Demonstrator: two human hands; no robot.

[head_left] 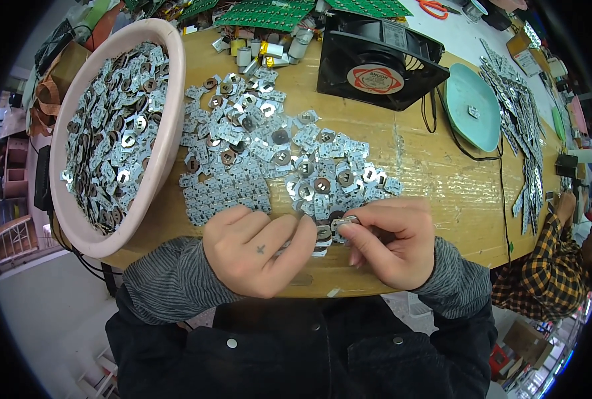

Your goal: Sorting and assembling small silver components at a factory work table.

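My right hand [395, 243] pinches a small circuit board with a round metal disc [346, 221] between thumb and forefinger, just above the table's near edge. Beside it on the left, my left hand [259, 249] is closed with its fingers curled, back upward; its fingertips are mostly hidden. Between the hands is a short row of similar boards [323, 237] with round discs. A loose heap of small white circuit boards [336, 166], many with round discs, lies just beyond my fingers. Flat rows of white boards [226, 196] lie beyond my left hand.
A pink oval basin [174, 126] full of small boards stands at the left. Behind the heap are a black fan [382, 63] and green circuit panels [266, 14]. A turquoise tray [469, 123] and metallic strips [518, 126] lie right. A person in a checked shirt [542, 276] sits at far right.
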